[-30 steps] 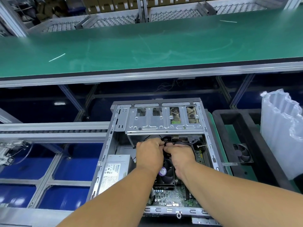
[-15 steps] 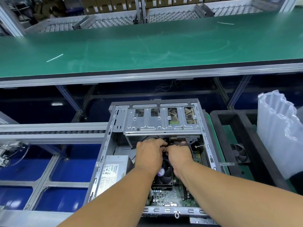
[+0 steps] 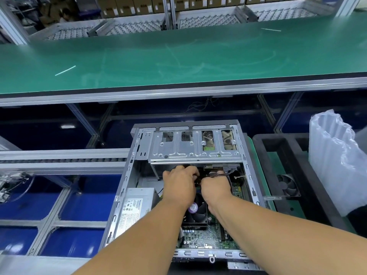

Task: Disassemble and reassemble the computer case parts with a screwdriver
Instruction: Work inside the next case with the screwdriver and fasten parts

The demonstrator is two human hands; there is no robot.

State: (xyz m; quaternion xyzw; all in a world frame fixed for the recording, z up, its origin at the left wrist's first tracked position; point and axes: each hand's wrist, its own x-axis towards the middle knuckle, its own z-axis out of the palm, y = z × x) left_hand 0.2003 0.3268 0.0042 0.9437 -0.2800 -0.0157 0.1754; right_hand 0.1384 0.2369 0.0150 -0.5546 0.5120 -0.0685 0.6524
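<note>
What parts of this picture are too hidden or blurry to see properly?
All in the head view:
- What the left hand and right hand are pinching: their own fingers and the drive cage cover it.
- The cooler fan: partly under both wrists.
- The power supply label: print too small.
- A screwdriver: none visible.

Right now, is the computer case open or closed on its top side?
Open. The computer case has no side panel: the fan, power supply and motherboard lie exposed, and both hands reach inside.
</note>
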